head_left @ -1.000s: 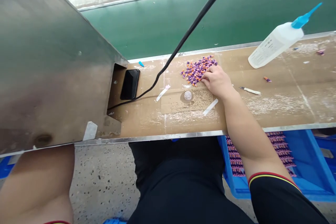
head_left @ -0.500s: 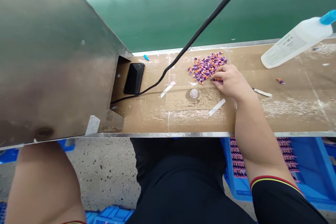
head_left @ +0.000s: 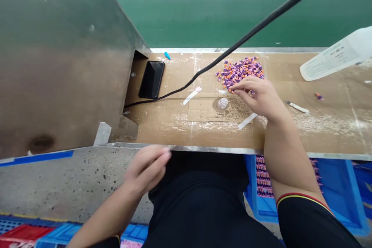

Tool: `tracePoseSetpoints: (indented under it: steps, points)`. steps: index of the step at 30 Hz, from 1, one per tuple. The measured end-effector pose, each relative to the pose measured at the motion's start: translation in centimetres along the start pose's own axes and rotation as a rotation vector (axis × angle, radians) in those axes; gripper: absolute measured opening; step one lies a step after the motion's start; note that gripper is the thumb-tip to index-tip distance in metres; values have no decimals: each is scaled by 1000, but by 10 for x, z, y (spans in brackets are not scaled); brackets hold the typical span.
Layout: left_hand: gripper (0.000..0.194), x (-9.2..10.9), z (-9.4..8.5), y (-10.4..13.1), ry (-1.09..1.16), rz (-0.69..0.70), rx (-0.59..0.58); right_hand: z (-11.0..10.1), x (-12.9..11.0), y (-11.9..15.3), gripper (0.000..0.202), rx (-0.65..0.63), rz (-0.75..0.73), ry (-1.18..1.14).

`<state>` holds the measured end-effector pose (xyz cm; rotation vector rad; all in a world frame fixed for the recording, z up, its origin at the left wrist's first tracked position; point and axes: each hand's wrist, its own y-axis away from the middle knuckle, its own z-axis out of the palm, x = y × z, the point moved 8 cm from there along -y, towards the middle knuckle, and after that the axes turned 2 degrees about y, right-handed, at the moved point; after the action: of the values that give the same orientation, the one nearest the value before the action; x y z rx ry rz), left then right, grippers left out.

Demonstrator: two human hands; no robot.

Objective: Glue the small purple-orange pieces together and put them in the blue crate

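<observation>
My right hand (head_left: 260, 97) is at the near edge of a pile of small purple and orange pieces (head_left: 242, 68) on the cardboard-covered bench. Its thumb and index finger are pinched together on one small purple piece at the pile's edge, mostly hidden by the fingertips. Just below those fingertips, a round clear glassy knob (head_left: 223, 103) sits on a wet cardboard patch (head_left: 203, 112). My left hand (head_left: 149, 168), slightly blurred, is in front of the bench's metal edge, fingers curled together. Whether anything is between them I cannot make out.
A black cable (head_left: 215, 62) crosses over the bench. A phone (head_left: 151, 79) lies beside the metal housing (head_left: 72, 66). To the right are a white-handled knife (head_left: 298, 107), a loose piece (head_left: 319, 96) and a leaning white bottle (head_left: 334, 56). Blue crates (head_left: 340, 186) stand below.
My left hand has come up from below the bench on the left, toward its front edge. My right hand has shifted slightly along the pile, its fingers now pinched. The view has tilted down.
</observation>
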<state>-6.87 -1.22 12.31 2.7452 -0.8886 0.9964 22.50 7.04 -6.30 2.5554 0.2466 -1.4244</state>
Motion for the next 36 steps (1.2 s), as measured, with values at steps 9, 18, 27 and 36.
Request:
tracePoseSetpoints:
  steps: [9,18,27,36]
  points:
    - [25,-36,112,-101,354,39,16,9,-18,4,21,-76,-151,25]
    - [35,-108,166,-81,941,-642,101,16,-21,6,20,-59,-185,58]
    - [39,-109,171,-74,1173,-886,48,13,-23,7,17,-42,-186,94]
    - [42,-104,168,-78,1208,-947,68,0,-43,5,8,109,-231,-42]
